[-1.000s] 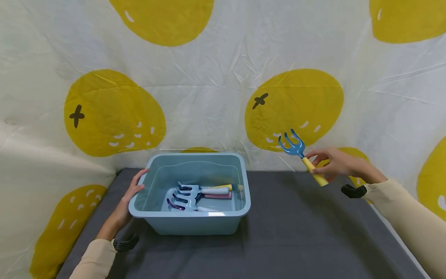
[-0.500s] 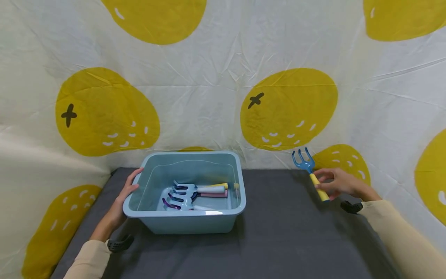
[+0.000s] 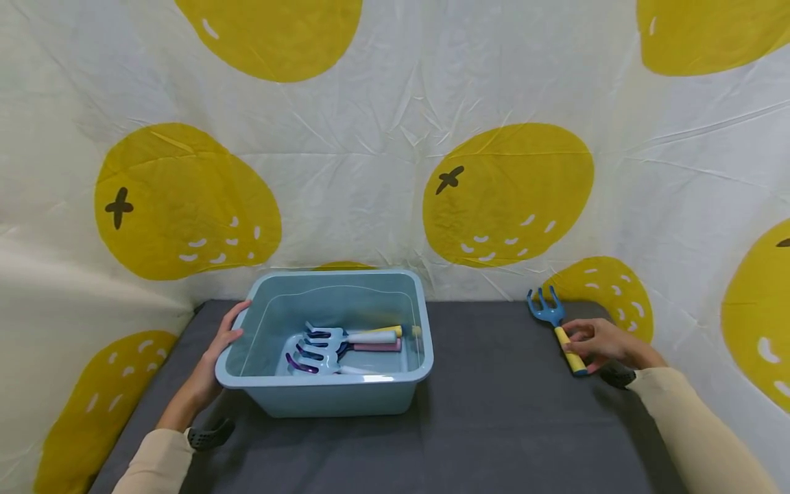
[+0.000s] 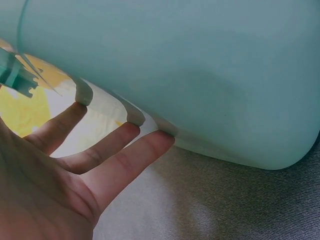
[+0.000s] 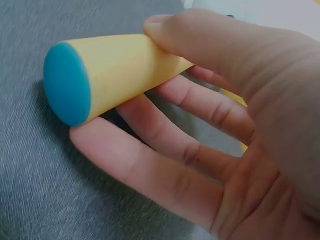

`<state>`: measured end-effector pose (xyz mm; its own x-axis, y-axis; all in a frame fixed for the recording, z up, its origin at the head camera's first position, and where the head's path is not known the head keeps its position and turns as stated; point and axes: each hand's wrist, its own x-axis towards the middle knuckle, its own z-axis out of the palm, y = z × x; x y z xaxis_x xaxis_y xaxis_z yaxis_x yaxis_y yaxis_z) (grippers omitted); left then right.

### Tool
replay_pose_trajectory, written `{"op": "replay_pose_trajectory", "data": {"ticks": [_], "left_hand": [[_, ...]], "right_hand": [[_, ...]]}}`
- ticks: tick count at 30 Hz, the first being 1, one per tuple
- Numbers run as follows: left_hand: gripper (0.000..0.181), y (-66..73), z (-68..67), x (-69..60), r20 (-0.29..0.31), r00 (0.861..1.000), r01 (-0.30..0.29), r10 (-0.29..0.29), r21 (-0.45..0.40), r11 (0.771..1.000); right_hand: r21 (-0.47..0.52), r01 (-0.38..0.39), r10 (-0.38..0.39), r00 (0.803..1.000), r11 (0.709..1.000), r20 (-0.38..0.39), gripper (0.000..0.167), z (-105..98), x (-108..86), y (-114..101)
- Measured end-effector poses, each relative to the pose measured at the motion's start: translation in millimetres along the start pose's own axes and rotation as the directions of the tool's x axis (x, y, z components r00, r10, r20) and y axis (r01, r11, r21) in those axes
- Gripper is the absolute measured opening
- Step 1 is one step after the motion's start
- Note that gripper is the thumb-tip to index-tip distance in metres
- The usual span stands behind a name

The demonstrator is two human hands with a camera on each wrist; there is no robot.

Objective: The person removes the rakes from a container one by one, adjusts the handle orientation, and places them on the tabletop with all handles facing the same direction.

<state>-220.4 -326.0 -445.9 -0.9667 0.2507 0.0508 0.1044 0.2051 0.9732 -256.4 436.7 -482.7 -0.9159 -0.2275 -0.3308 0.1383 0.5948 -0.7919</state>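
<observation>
My right hand (image 3: pixel 600 344) pinches the yellow handle of a small garden hand rake (image 3: pixel 549 314) with blue curved tines, low over the far right of the dark table. In the right wrist view, thumb and fingers hold the handle (image 5: pixel 117 67) near its blue end cap; whether it touches the cloth I cannot tell. At the left, my left hand (image 3: pixel 212 360) touches the side of a light blue plastic tub (image 3: pixel 321 398). The left wrist view has straight fingers with their tips against the tub's outer wall. Inside the tub lie several more hand rakes (image 3: pixel 327 346), overlapping, with white, pink and yellow handles.
Dark grey cloth (image 3: pixel 494 412) covers the table between the tub and my right hand. A white curtain (image 3: pixel 352 199) with yellow printed fruit hangs close behind the table's back edge and at both sides.
My right hand has lowered the hand rake from the air toward the table at the far right and shifted it rightward. The left hand stays at the tub's side.
</observation>
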Motion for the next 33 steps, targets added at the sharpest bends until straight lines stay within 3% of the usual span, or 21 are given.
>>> {"op": "replay_pose_trajectory", "data": {"ticks": [13, 30, 33], "left_hand": [[0.059, 3.2, -1.5, -3.2, -0.004, 1.000, -0.003, 0.003, -0.020, 1.000], [0.059, 3.6, 2.9, -3.2, -0.011, 1.000, 0.003, -0.004, -0.035, 0.999], [0.058, 3.8, 5.1, -1.8, -0.010, 1.000, -0.003, 0.003, -0.036, 0.999]], "right_hand": [[-0.085, -0.026, 0.026, 1.000, 0.996, 0.004, 0.060, -1, -10.5, -10], [-0.095, -0.050, 0.049, 0.999, 0.994, -0.006, 0.057, -1, -10.1, -9], [-0.116, -0.043, 0.046, 0.999, 0.992, 0.029, 0.060, -2, -13.2, -13]]}}
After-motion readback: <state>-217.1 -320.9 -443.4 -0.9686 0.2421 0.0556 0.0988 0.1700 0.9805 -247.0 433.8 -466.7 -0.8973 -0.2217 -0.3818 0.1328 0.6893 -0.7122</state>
